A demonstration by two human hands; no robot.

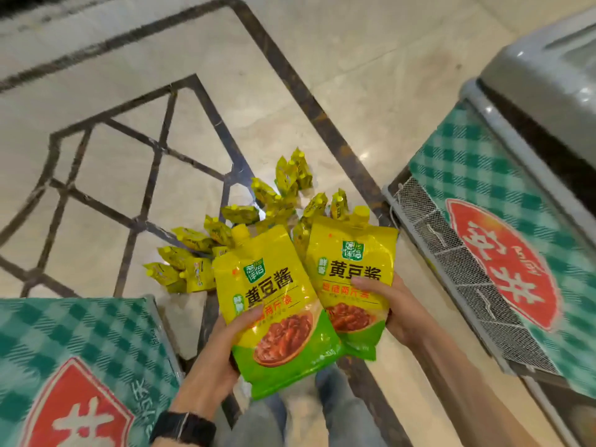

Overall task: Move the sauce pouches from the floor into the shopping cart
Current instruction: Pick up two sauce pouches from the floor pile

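Looking down on a marble floor (290, 75), cloth-draped wire-mesh cart (451, 253) at right. Lying heaped there: yellow soybean-sauce pouches (258, 214). Gripping one raised pouch (274, 285) in the left hand (222, 350), a second pouch (351, 259) in the right hand (393, 308).

pouches (274, 291): glossy plastic | floor (338, 75): polished stone | mesh (451, 253): metal

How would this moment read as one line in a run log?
left hand: holds left pouch | right hand: holds right pouch | pile of pouches: on floor
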